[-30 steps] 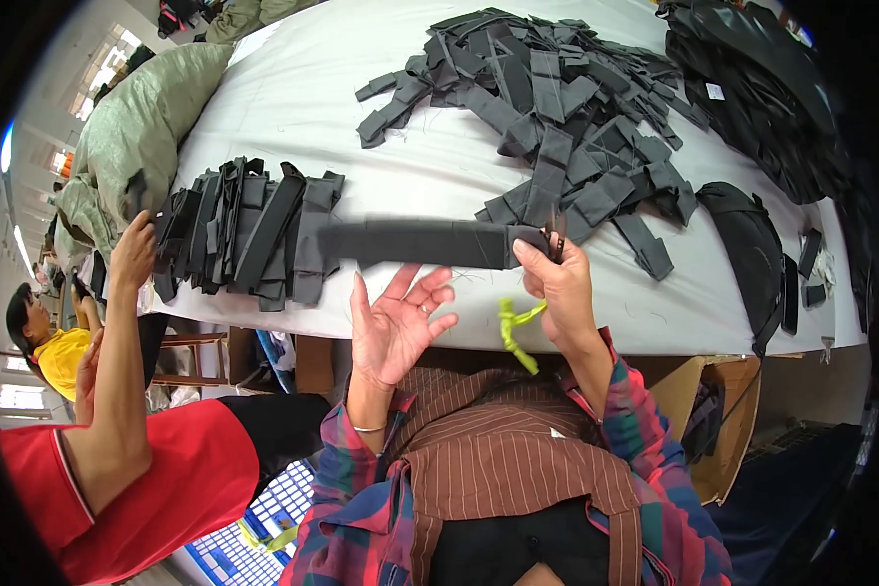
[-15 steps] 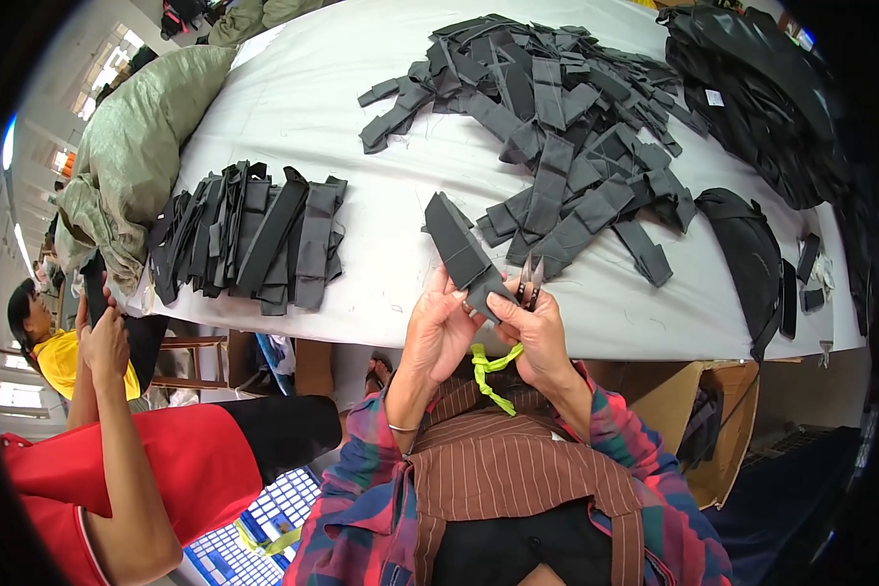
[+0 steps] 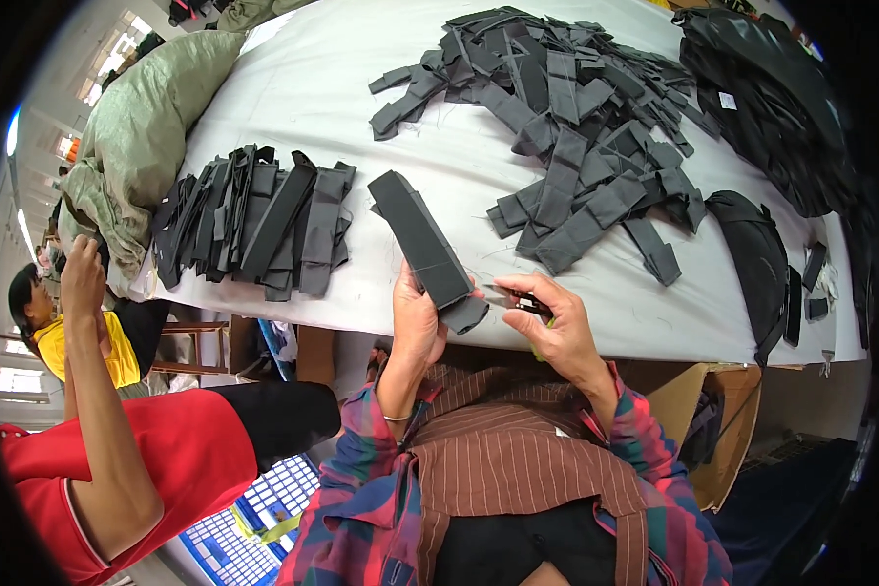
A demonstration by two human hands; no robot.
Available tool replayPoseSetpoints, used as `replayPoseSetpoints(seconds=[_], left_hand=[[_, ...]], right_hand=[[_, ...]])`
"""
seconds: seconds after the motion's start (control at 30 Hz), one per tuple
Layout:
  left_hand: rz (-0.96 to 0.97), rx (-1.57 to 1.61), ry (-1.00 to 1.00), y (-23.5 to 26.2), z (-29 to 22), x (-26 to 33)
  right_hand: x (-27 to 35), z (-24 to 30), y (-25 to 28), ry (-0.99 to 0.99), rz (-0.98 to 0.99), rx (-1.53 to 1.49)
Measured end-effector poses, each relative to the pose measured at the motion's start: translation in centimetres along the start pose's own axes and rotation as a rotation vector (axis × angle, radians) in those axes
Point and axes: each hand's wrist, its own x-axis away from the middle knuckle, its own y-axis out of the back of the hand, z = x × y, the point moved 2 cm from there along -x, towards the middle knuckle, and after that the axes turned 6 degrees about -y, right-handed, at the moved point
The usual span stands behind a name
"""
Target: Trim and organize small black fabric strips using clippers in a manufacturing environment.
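The scene is evenly and brightly lit; window glare is seen at far left, and edges are bent and darkened.

Left hand [image 3: 417, 322] gripping long dark padded strip [image 3: 422, 244] at near end, strip angled up-left over white table [image 3: 342, 88]. Right hand [image 3: 557, 327] pinching small snips [image 3: 518, 303] just beside strip's end. Sorted strip stack [image 3: 254, 230] left, loose strip pile [image 3: 576, 127] right.

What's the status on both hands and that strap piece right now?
Left hand closed on the dark fabric strap, near end. Right hand holding small snips at the strap's end. Neat stack left, loose pile beyond. Nothing obstructing.
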Motion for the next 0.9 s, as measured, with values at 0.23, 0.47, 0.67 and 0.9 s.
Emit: replayPoseSetpoints(seconds=[0.23, 0.47, 0.67, 0.9], left_hand=[[0.049, -0.035, -0.016, 0.9, 1.1, 0.0], [-0.016, -0.059, -0.014, 0.4, 0.9, 0.4], [0.037, -0.065, 0.093, -0.8, -0.1, 0.9], [0.122, 0.030, 0.087, -0.7, 0.1, 1.2]], right_hand=[[-1.3, 1.9, -1.4, 0.187, 0.025, 0.316], [-1.4, 1.2, -1.1, 0.256, 0.001, 0.418], [-2.0, 1.3, 0.1, 0.125, -0.124, 0.302], [-2.8, 0.6, 0.1, 0.131, -0.150, 0.368]])
